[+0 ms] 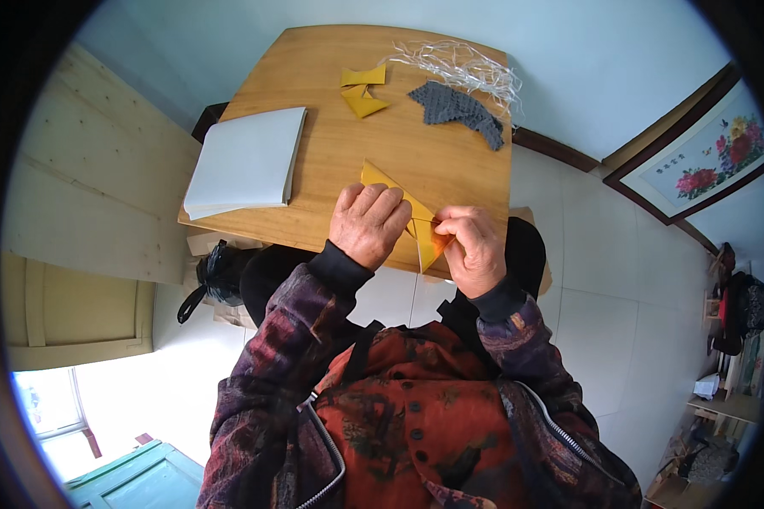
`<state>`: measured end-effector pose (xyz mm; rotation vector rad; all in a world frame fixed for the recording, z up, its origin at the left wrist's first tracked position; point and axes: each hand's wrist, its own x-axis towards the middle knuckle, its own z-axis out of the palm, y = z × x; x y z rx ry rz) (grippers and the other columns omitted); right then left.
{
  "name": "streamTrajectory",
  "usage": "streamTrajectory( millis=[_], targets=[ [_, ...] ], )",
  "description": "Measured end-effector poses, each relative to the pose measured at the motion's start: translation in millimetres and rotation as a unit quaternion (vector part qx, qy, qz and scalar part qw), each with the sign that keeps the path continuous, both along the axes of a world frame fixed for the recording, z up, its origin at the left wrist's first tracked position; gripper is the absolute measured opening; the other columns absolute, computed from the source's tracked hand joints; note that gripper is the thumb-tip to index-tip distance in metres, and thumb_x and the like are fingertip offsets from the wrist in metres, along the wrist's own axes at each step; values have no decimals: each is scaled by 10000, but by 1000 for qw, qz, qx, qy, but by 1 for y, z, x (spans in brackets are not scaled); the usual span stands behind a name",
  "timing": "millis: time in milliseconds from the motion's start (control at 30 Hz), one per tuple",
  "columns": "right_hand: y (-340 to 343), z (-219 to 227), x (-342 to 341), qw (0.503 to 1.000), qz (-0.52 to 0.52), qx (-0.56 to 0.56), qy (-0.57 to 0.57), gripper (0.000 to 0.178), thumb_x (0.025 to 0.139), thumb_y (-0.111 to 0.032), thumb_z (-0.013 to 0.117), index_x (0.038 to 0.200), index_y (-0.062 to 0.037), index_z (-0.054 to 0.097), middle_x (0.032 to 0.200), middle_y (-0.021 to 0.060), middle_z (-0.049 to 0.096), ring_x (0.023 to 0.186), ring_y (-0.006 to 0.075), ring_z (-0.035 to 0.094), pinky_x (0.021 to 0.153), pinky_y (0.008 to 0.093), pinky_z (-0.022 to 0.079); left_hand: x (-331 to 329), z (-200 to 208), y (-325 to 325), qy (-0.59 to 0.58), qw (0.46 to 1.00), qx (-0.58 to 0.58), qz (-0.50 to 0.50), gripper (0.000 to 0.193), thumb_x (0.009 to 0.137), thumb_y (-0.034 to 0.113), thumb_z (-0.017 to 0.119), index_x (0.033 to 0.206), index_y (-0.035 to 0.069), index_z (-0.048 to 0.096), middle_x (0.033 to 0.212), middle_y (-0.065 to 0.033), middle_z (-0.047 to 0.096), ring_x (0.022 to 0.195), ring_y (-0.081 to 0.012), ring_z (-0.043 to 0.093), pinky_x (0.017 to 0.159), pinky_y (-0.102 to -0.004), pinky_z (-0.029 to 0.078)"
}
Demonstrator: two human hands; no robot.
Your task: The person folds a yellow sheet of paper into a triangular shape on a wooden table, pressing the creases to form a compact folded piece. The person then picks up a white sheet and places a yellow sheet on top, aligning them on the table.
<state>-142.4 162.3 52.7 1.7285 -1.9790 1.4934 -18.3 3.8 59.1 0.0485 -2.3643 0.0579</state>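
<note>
Over the near edge of the wooden table [335, 157], both my hands hold a folded piece of yellow paper [390, 183] with pointed corners. My left hand [367, 223] is closed on its left part, knuckles up, and hides some of the folds. On the other side my right hand [474, 246] pinches the paper between thumb and fingers, next to a flap that points down toward me. Farther back on the table lie two folded yellow paper pieces [363, 76], close together.
A stack of white paper [244, 161] lies at the table's left. A grey knitted cloth [457, 112] and a tangle of clear plastic strands [471, 68] lie at the far right. Below the left edge sits a black plastic bag [222, 276]. A framed flower picture [696, 157] leans at the right wall.
</note>
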Motion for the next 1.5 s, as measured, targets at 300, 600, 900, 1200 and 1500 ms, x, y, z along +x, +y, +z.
streamTrajectory(
  millis=[300,600,900,1200,1500],
  targets=[
    [-11,-60,-19,986,-29,66,151,173,761,10,636,901,-89,610,993,44,634,918,259,636,763,360,527,-27,-67,-19,-60,994,89,-30,153,745,62,638,881,57,569,1073,-93,612,1058,-292,608,905,-421,482],
    [1,-74,-30,968,14,154,199,191,787,-70,641,976,-73,618,1133,45,613,1084,248,604,874,379,500,-21,-90,-36,-163,883,422,-128,209,763,-58,591,963,-3,565,1179,-162,577,1019,-353,609,852,-361,528],
    [31,-72,-11,928,30,331,170,791,709,-296,801,1385,-70,458,1517,78,365,1411,256,328,1130,466,284,-26,-87,-5,-191,936,294,20,700,762,333,760,1355,72,493,1446,-137,428,1319,-341,423,1076,-442,368],
    [34,-70,5,917,6,370,145,934,667,-368,832,1456,-130,394,1568,123,249,1456,320,212,1159,509,197,-27,-91,-5,-256,927,274,29,759,800,364,707,1436,77,409,1528,-121,347,1427,-316,293,1149,-464,262],
    [37,-65,11,914,24,379,146,828,664,-306,835,1409,-334,476,1567,218,180,1449,430,150,1139,576,194,-28,-98,-7,-252,927,277,27,685,831,299,644,1434,74,410,1539,-115,336,1431,-309,286,1148,-479,257]
  ],
)
